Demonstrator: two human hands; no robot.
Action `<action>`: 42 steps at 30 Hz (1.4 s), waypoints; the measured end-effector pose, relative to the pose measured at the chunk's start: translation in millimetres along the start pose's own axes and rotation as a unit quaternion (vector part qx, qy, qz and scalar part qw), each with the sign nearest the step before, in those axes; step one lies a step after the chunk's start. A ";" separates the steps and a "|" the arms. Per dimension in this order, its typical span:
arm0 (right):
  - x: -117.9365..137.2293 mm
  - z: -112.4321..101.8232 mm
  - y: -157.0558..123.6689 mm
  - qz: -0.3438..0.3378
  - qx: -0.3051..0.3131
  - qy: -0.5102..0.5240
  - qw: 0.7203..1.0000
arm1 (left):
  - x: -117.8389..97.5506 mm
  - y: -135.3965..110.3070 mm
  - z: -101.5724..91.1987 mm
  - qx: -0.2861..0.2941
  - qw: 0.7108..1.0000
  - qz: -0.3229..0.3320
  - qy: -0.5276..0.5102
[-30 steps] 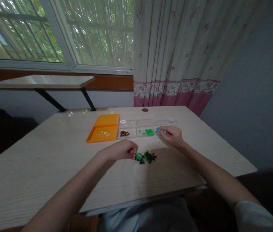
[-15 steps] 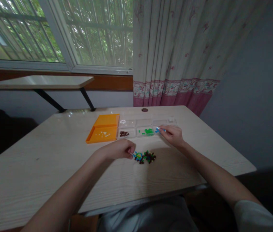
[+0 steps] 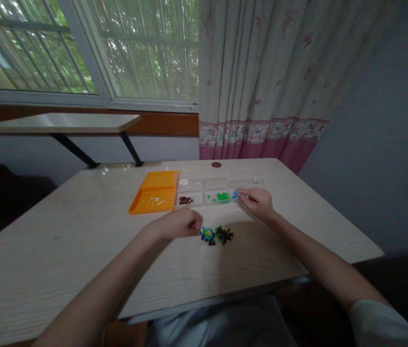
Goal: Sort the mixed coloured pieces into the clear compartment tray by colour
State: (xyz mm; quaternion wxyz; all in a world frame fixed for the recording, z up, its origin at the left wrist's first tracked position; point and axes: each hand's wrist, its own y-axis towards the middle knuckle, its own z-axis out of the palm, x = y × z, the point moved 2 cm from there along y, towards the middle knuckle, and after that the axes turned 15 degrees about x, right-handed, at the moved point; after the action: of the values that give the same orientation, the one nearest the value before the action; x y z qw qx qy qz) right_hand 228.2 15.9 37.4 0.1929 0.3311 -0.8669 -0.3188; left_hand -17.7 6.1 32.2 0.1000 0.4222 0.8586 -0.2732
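My right hand [image 3: 259, 203] reaches over the right end of a clear plastic box, thumb and forefinger pinched at a small blue piece [image 3: 235, 194]. More blue lies close to those fingertips, partly covered by the hand. Curled closed, my left hand [image 3: 183, 222] rests beside a cluster of tiny blue, green and yellow pieces [image 3: 207, 234]; whatever its fingers hold is hidden. Dark brown pieces with some green [image 3: 224, 234] sit just right of that cluster. Whether these parts are joined or loose is too small to tell.
The clear box [image 3: 215, 184] has green pieces [image 3: 222, 197] in its middle compartment and brown pieces [image 3: 185, 200] in the left one. An open orange case [image 3: 158, 180] with small white pieces [image 3: 155, 200] stands to its left. A raised shelf [image 3: 62, 123] is at the back left.
Both hands stay nearly in place. A pale glint at my right fingertips has gone, and blue shows there now. My left fingers have shifted very slightly.
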 end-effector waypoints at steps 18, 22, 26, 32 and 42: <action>-62.6 11.2 -7.1 0.228 0.272 -0.055 0.933 | 0.3 -1.8 -1.3 -0.040 0.999 0.011 0.005; -58.8 10.9 -6.9 0.256 0.249 -0.047 0.933 | 2.2 2.0 -1.8 -0.073 0.993 0.052 -0.073; -22.1 17.4 -2.0 0.203 0.253 0.044 0.945 | -0.9 8.6 -2.2 -0.186 0.977 0.057 -0.089; 35.4 42.7 -2.5 0.131 0.341 0.248 0.897 | -11.1 10.7 -1.0 -0.291 0.955 0.051 -0.006; 36.0 48.8 -7.6 0.154 0.310 0.309 0.886 | -16.1 11.4 3.6 -0.298 0.947 0.074 0.098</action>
State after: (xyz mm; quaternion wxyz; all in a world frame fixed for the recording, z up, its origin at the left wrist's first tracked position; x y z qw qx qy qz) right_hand 179.5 7.1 1.4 0.3852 0.3186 -0.8579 0.1185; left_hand 1.0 -1.0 31.2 0.1568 0.4600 0.8728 0.0456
